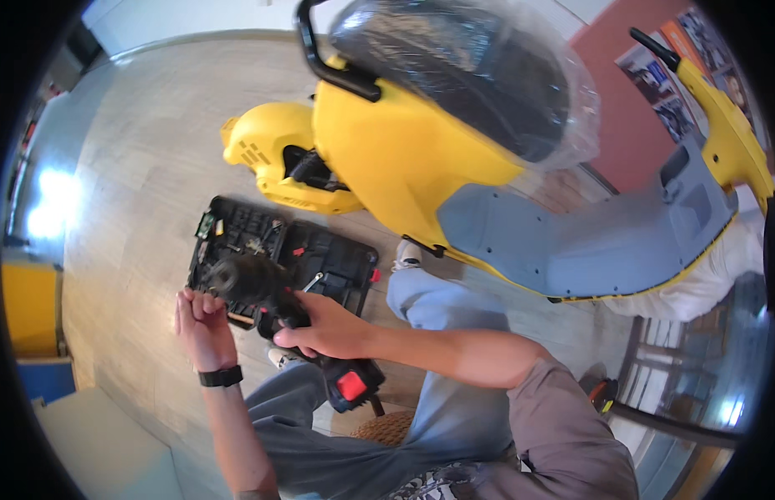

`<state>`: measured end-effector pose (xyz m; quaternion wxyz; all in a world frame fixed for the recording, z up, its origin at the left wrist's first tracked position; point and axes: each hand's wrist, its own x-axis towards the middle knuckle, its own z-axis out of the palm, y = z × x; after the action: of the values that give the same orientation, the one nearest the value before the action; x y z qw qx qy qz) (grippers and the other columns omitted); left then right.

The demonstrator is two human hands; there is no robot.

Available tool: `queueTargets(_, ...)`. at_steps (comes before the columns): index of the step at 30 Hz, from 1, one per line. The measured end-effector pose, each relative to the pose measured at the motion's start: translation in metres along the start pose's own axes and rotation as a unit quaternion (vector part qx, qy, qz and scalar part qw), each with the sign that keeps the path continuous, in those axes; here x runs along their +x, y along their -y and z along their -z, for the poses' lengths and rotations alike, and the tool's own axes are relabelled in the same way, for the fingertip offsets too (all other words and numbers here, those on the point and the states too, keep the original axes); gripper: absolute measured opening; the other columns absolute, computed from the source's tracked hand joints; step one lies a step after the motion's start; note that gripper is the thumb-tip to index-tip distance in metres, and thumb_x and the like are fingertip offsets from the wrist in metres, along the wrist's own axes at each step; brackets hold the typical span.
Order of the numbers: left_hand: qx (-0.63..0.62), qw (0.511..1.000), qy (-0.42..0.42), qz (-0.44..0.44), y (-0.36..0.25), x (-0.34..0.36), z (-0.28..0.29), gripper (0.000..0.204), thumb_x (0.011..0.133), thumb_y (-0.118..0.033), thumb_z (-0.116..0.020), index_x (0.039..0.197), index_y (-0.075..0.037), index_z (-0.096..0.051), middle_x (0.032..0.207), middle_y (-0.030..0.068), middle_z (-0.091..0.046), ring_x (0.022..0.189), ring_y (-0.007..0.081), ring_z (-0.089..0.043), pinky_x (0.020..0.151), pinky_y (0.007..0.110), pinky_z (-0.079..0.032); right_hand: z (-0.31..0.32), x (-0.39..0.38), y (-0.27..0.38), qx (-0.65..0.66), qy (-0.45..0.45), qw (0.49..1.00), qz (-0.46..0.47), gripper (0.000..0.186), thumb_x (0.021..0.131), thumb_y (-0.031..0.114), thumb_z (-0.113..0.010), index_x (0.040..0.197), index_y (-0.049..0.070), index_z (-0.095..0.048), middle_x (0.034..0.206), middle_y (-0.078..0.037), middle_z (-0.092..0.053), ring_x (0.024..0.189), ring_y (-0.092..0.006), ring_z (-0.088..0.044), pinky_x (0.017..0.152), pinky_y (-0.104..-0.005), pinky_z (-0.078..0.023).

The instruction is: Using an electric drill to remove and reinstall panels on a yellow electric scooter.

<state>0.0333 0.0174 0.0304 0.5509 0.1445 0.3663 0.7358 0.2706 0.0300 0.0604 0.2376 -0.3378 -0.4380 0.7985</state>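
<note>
Blk-and-red cordless drill (258,282) is gripped in the R hand (325,327), fingers closed round its handle; motor body is held fwd of those fingers, battery end back twd the lap. Chuck is pointed L, just by the fingertips of the L hand (208,340), whose fingers are bent & bunched; whether chuck is touched or anything's pinched can't be told. Beyond the fingers, an open blk plastic tool case (346,247) is laid w/ a small silver wrench (318,279) inside. Farther R, a yellow-and-grey scooter (387,137) is seen.
</note>
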Motion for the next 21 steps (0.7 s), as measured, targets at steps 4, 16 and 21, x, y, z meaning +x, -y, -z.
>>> queueTargets(4, 0.126, 0.989, -0.082, 0.003, 0.015, -0.009, -0.041, 0.018, 0.103, -0.017, -0.048, 0.113, -0.005, -0.058, 0.09, 0.0032, -0.061, 0.085, 0.0154, -0.06, 0.09, 0.034, -0.05, 0.022, 0.004, -0.005, -0.173, -0.145, 0.961, 0.157, 0.047, 0.074, 0.021, -0.074, 0.11, -0.002, -0.053, 0.082, -0.017, -0.067, 0.075, -0.0302, -0.067, 0.072, -0.0375, -0.051)
queueTargets(16, 0.43, 0.9, 0.052, -0.045, 0.043, -0.009, -0.018, 0.022, 0.088, 0.006, -0.046, 0.102, -0.007, -0.056, 0.088, 0.0004, -0.056, 0.072, 0.0075, -0.049, 0.063, 0.02, -0.039, 0.067, -0.032, 0.038, -0.131, -0.297, 0.877, 0.355, 0.057, 0.066, 0.014, -0.08, 0.116, 0.001, -0.056, 0.093, -0.016, -0.07, 0.088, -0.0338, -0.069, 0.08, -0.0376, -0.053)
queueTargets(21, 0.53, 0.807, 0.262, 0.011, 0.06, -0.047, -0.028, 0.025, 0.077, 0.009, -0.039, 0.087, -0.005, -0.056, 0.076, 0.0003, -0.055, 0.062, 0.0061, -0.043, 0.056, 0.021, -0.035, 0.082, -0.054, 0.044, -0.15, -0.251, 0.876, 0.384, 0.058, 0.064, 0.01, -0.081, 0.118, 0.009, -0.061, 0.102, -0.012, -0.07, 0.099, -0.0296, -0.068, 0.087, -0.0373, -0.051)
